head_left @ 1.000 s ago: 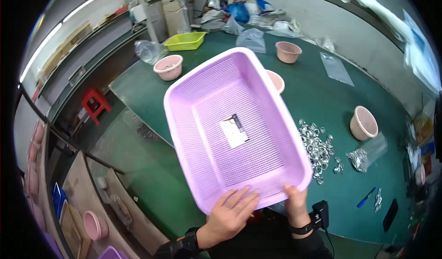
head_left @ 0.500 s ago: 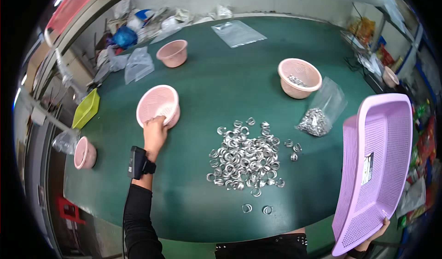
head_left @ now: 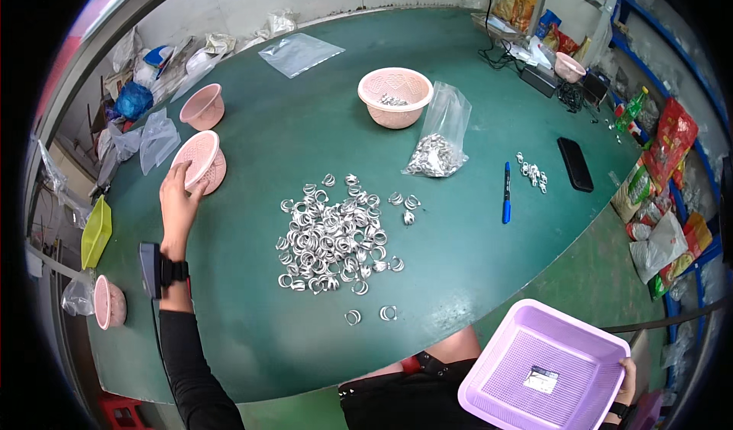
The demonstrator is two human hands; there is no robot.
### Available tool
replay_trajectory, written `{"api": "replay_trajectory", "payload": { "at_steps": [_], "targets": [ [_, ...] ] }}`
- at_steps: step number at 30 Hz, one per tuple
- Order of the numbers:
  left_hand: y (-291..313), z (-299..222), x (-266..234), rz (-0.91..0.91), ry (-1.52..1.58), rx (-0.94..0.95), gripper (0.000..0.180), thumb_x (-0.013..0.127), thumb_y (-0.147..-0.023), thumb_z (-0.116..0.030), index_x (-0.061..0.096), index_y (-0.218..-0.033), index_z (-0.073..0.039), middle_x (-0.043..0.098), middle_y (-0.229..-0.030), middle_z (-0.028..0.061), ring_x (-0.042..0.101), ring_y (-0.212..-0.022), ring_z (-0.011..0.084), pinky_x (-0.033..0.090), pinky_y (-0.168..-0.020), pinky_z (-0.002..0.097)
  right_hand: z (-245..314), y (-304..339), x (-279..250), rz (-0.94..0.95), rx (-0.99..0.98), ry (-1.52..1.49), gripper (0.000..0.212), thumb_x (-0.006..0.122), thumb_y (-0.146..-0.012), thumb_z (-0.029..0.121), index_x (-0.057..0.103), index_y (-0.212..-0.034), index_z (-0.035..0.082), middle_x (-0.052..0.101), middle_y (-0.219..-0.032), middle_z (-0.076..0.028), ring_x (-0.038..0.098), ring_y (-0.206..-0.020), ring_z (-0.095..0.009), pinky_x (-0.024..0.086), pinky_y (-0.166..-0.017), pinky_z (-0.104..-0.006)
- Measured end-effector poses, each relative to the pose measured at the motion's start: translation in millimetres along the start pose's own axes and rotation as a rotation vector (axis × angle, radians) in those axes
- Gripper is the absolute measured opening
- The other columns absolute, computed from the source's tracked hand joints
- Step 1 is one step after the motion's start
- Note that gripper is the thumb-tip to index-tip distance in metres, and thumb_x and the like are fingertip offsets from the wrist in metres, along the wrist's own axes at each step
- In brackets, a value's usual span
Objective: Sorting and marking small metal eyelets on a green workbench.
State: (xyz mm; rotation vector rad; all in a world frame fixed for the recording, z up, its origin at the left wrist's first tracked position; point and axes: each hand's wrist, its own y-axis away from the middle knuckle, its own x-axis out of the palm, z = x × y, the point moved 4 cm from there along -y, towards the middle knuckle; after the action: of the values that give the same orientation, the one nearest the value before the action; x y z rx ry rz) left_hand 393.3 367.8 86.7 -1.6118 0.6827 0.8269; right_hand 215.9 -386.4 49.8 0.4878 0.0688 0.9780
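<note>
In the head view, your left hand (head_left: 179, 197) reaches out over the green table (head_left: 458, 254), its fingers bent over the near rim of a tilted pink basket (head_left: 200, 157) and its thumb spread a little from them along the side, so the grip is only partly closed. That basket leans toward you, with its mouth turned to your hand; another pink basket (head_left: 203, 107) stands just behind it. Your right hand (head_left: 628, 383), partly hidden, is closed on the right side of a purple basket (head_left: 546, 365), which you hold off the table's near edge, beside your lap, its inside facing up and a white label (head_left: 541, 379) on its bottom. Between your two hands, in the middle of the table, lies a loose pile of silvery metal rings (head_left: 332, 235), with a few rings apart from it on the near and right sides. Beyond the pile stands an upright pink bowl (head_left: 395, 117) with small metal pieces inside, and just beside it a clear bag (head_left: 437, 155), its lower part filled with more of them. Farther right, a blue pen (head_left: 507, 193), some loose metal bits (head_left: 532, 172) and a black phone (head_left: 575, 164) lie side by side.
</note>
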Motion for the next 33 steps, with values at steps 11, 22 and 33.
{"api": "replay_trajectory", "payload": {
  "at_steps": [11,22,33],
  "targets": [
    [249.5,-279.6,-52.6,0.854,0.491,0.003,0.035,0.058,-0.08,-0.033,0.059,-0.084,0.001,0.06,-0.071,0.0151,0.057,-0.053,0.0321,0.046,-0.05,0.0405,-95.2,-170.5,74.1,0.427,0.325,0.253,0.04,0.055,-0.067,0.023,0.054,-0.097,-0.003,0.058,-0.085,-0.01,0.056,-0.073,-0.021,0.048,-0.066,-0.0302],
    [331.2,-247.5,32.8,0.968,1.649,-1.405,0.026,0.048,-0.084,-0.015,0.048,-0.099,0.006,0.061,-0.081,0.0166,0.062,-0.059,0.0178,0.045,-0.039,0.0222,-124.7,-143.9,124.9,0.899,0.424,0.459,0.043,0.051,-0.07,0.017,0.051,-0.106,-0.005,0.056,-0.095,-0.01,0.054,-0.084,-0.018,0.045,-0.075,-0.0299],
    [430.1,-256.8,-48.9,0.331,1.232,-1.319,0.022,0.047,-0.088,-0.012,0.057,-0.088,0.007,0.06,-0.078,0.006,0.055,-0.067,0.0091,0.047,-0.062,0.023,-145.9,-58.7,170.2,0.812,0.251,0.538,0.035,0.053,-0.079,0.017,0.049,-0.107,-0.002,0.055,-0.097,-0.007,0.052,-0.087,-0.015,0.042,-0.078,-0.0272]
  ]
}}
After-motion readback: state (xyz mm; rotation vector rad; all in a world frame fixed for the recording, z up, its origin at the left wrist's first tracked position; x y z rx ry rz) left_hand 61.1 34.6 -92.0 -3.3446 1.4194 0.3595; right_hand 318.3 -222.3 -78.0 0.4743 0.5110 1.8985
